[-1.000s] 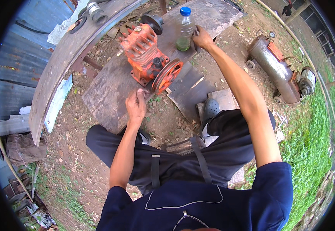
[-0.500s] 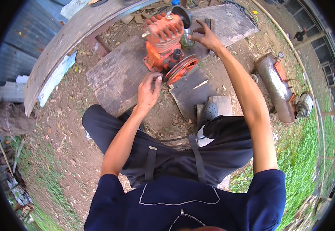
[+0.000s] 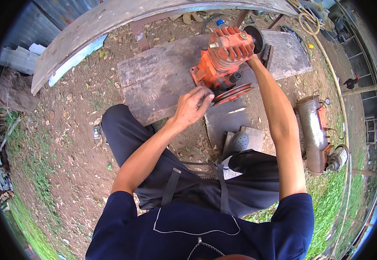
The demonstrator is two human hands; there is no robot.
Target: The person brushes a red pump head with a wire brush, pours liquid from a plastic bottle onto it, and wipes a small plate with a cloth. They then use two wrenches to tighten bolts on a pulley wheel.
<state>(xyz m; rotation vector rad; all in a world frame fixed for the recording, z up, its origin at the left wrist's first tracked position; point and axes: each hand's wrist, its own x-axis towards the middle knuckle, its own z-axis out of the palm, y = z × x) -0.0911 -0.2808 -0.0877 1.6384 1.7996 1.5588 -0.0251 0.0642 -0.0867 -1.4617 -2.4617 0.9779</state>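
Note:
An orange compressor pump (image 3: 229,54) with cooling fins stands on a weathered board, its grooved pulley (image 3: 233,94) towards me. My left hand (image 3: 192,106) is at the pump's lower left, by the base and the pulley. Its fingers are curled together, and what they grip is hidden. My right hand (image 3: 253,62) reaches behind the pump's right side, below a black round part (image 3: 255,40). The pump hides its fingers.
The wooden board (image 3: 153,78) lies across in front of me, with a dark bar (image 3: 267,56) on it at right. A rusty silver air tank (image 3: 313,134) lies on the ground at right. A long curved plank (image 3: 110,26) spans the far left. A hose (image 3: 327,56) runs down the right.
My right hand has moved from open beside the bottle to behind the pump's right side. The pump looks turned, with its pulley seen flatter. The whole view has shifted.

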